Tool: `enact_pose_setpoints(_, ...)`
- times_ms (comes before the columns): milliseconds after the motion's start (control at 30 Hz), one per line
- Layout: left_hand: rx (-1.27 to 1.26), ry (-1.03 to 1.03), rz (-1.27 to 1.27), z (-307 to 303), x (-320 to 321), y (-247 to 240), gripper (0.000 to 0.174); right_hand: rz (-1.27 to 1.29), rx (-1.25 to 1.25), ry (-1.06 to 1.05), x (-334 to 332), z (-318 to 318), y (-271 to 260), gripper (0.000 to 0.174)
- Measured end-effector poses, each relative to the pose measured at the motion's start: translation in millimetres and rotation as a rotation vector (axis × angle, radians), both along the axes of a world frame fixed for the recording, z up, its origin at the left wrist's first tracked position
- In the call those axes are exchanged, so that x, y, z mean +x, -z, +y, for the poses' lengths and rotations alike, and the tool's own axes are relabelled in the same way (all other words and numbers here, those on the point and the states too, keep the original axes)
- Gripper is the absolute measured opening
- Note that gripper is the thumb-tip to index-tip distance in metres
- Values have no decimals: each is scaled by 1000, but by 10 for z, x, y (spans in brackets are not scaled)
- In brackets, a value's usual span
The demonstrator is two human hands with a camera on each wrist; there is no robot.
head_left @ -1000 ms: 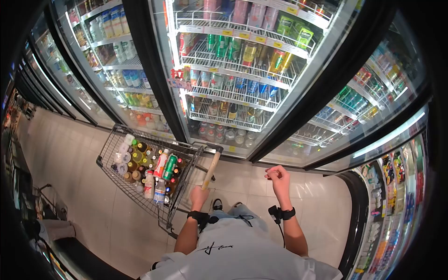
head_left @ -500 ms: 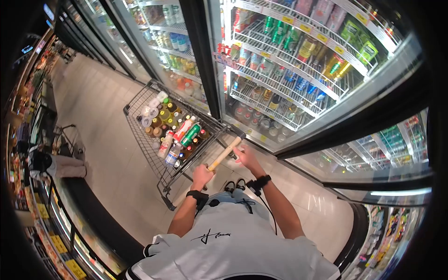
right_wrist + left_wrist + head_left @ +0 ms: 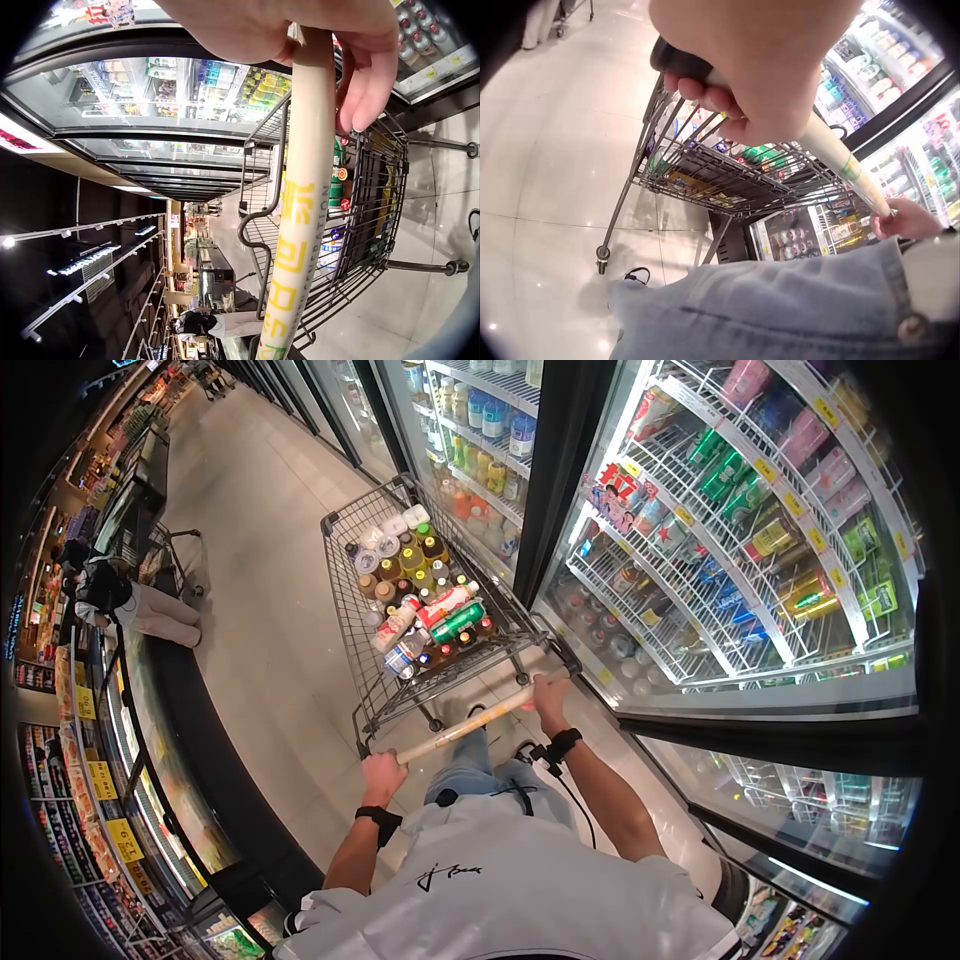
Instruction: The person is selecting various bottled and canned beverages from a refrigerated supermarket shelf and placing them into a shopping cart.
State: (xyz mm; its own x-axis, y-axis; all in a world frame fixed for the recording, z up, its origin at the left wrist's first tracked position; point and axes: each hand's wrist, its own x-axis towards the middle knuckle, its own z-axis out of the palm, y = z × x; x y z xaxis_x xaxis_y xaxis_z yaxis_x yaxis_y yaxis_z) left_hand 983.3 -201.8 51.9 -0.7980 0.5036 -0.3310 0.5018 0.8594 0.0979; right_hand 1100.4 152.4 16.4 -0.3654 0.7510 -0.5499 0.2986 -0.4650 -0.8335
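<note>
My left hand grips the left end of the pale cart handle. In the left wrist view its fingers curl round the bar beside the black end cap. Near the other end, my right hand holds the same bar, its fingers wrapped over it in the right wrist view. Ahead of the handle is the wire shopping cart. Many bottles stand upright in it; a green bottle, a red-and-white bottle and a blue-labelled bottle lie on top.
Glass-door drink coolers run along the right, their shelves lit. At the left stands a person near another cart, beside a display case with a dark curved base. Tiled floor stretches ahead between them.
My right hand has come from free air onto the handle, and my left hand has moved to its left end. The cart has turned to point up the aisle, away from the cooler.
</note>
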Motion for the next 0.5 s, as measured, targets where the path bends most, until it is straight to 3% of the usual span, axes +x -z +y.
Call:
enact_pose_setpoints(200, 50, 20, 36, 5, -157, -47, 21, -79, 80, 35, -202, -26, 81, 56)
enact_pose_setpoints(433, 65, 35, 46, -7, -406, 26, 23, -55, 3, -4, -464, 32, 29, 58)
enact_pose_setpoints(500, 61, 12, 54, -16, -479, 12, 23, -19, 19, -9, -547, -4, 122, 50)
